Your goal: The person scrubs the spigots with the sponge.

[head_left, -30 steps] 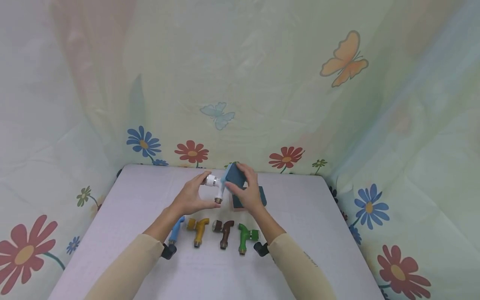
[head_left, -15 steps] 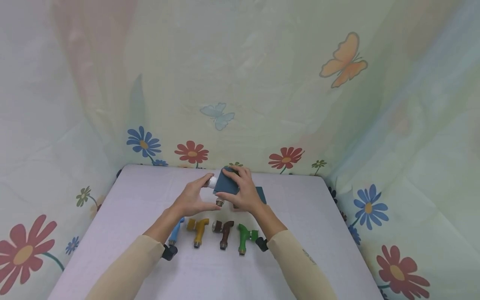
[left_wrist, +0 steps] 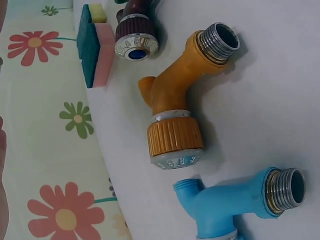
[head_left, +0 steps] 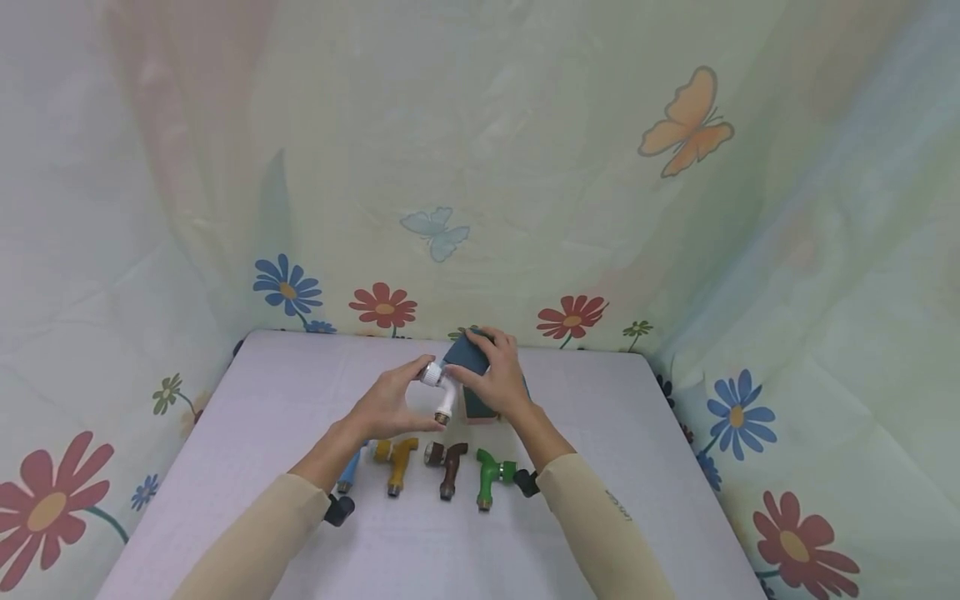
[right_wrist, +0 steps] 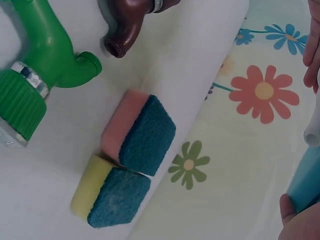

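Observation:
My left hand (head_left: 386, 404) holds a white tap (head_left: 448, 398) by its two ends, fingers at the ribbed knob and thumb by the brass threaded end. My right hand (head_left: 497, 379) grips a sponge (head_left: 465, 353) with a dark blue-green scouring face and a light blue side, close against the tap's far side. The right wrist view catches only part of the held sponge (right_wrist: 306, 177) and the tap's white spout (right_wrist: 313, 132) at its right edge. Whether sponge and tap touch is hard to see.
On the white table lie a blue tap (left_wrist: 220, 205), a yellow tap (left_wrist: 172, 95), a brown tap (head_left: 450, 468) and a green tap (head_left: 489, 477) in a row. Behind them are a pink sponge (right_wrist: 117, 125) and a yellow sponge (right_wrist: 87, 192). A flowered curtain (head_left: 480, 167) surrounds the table.
The right hand's sponge passed over the front of the white tap, then back up and right, uncovering it. The tap has shifted slightly down and right in the left hand.

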{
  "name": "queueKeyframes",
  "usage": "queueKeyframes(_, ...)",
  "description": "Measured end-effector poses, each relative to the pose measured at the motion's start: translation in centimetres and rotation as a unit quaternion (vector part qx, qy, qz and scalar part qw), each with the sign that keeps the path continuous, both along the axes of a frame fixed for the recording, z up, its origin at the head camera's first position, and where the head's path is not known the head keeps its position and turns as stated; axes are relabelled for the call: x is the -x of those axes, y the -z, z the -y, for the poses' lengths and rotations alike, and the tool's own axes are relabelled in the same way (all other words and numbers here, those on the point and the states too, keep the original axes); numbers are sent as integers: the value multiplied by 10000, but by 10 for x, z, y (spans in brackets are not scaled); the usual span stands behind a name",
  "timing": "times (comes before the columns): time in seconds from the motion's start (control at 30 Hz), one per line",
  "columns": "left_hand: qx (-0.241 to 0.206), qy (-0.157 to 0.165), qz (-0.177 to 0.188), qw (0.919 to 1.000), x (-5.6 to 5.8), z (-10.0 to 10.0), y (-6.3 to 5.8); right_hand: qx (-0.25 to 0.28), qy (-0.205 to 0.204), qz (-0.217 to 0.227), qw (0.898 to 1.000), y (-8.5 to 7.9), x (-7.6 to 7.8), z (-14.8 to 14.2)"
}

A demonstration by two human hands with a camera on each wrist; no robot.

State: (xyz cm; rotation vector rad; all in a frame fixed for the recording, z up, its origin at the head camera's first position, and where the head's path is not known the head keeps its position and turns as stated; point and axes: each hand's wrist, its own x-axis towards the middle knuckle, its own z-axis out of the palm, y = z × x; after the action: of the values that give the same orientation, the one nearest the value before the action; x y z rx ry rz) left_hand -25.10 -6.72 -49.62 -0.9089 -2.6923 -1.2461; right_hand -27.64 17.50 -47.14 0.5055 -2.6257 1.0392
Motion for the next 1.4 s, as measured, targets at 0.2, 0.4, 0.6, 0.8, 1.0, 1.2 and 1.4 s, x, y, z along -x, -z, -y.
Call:
queueKeyframes(0.2, -9, -166, 61, 9998, 1, -2, 1, 127, -669, -566, 9961, 6, -10, 3)
queueKeyframes(0.4, -182, -189, 185, 9995, 0, -5, 0, -241, -681, -735, 9947, 8, -14, 15)
queueKeyframes(0.6, -56, -103, 162, 9998, -4, -6, -3, 44, -328, -74, 9994, 12, -3, 14)
queueKeyframes(0.8, 263, -72, 68, 9996, -6, -7, -2, 450, 26, 354, 9984, 17, 5, 2)
queueKeyframes(1.0, -26, -203, 103, 9997, 0, -2, 0, 449, -530, -302, 9971, 23, -6, 0)
queueKeyframes(1.2, -481, -368, 433, 9972, 4, 2, 5, -46, -925, -881, 9918, 31, -14, 0)
queueKeyframes(1.4, -351, -285, 765, 9960, -1, 4, 8, -28, -448, -525, 9976, 36, -7, -1)
